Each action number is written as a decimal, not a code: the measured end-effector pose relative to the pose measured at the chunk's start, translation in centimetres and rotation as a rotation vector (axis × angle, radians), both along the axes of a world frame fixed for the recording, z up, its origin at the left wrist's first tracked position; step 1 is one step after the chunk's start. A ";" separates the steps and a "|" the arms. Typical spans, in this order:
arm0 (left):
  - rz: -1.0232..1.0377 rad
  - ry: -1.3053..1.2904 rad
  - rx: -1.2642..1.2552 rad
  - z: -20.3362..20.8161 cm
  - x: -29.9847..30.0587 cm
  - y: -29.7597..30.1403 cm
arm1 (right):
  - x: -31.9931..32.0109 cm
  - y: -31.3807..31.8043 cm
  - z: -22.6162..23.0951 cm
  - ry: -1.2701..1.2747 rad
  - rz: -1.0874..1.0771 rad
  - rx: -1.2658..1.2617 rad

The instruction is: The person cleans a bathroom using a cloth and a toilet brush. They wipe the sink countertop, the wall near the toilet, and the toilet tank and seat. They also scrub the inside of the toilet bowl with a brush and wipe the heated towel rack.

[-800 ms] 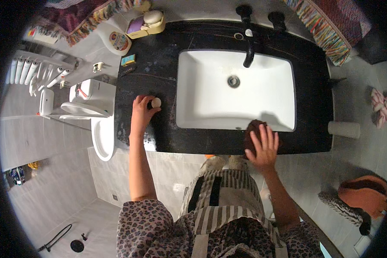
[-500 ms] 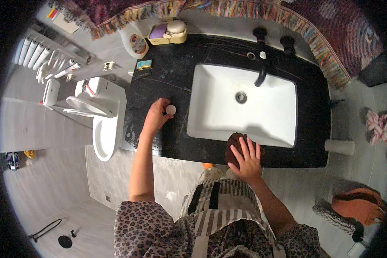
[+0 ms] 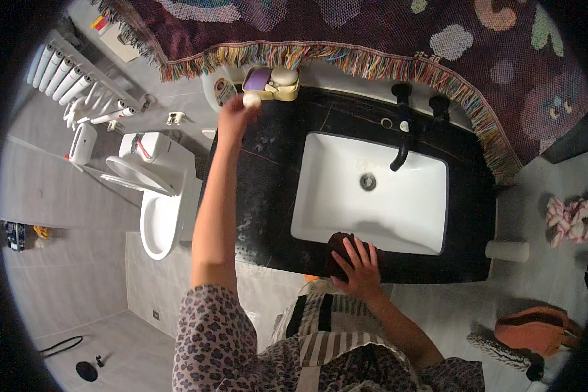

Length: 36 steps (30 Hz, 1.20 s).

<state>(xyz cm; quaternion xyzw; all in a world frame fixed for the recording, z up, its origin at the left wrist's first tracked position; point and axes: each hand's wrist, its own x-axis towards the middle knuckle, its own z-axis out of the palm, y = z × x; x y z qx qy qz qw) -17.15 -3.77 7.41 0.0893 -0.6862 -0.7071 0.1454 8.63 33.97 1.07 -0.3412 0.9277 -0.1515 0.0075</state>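
My left hand (image 3: 232, 123) reaches to the back left of the black counter (image 3: 262, 196), its fingers closed on a small round white object (image 3: 251, 100). Just beyond it stands a pale yellow tray (image 3: 287, 97) that holds a purple item (image 3: 258, 79) and a white rounded one (image 3: 284, 76). Behind the hand, a white bottle (image 3: 224, 91) is partly covered. At the front rim of the white sink (image 3: 320, 196), my right hand (image 3: 360, 273) lies with spread fingers on a dark brown cloth (image 3: 336, 247).
A black faucet (image 3: 402, 147) and a handle (image 3: 440, 108) rise behind the sink, with a small ring (image 3: 387, 123) beside them. A fringed blanket (image 3: 372, 29) hangs along the back. Left of the counter is a white toilet (image 3: 160, 222); at right, a white cylinder (image 3: 508, 251).
My left hand has moved from the left middle of the counter to the back, carrying the white object to the tray. My right hand and cloth have shifted slightly left along the sink's front.
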 end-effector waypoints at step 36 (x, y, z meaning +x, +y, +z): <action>-0.365 0.028 -1.571 -7.9 1.3 -12.5 | -20.4 -21.0 -1.8 0.179 -0.026 0.014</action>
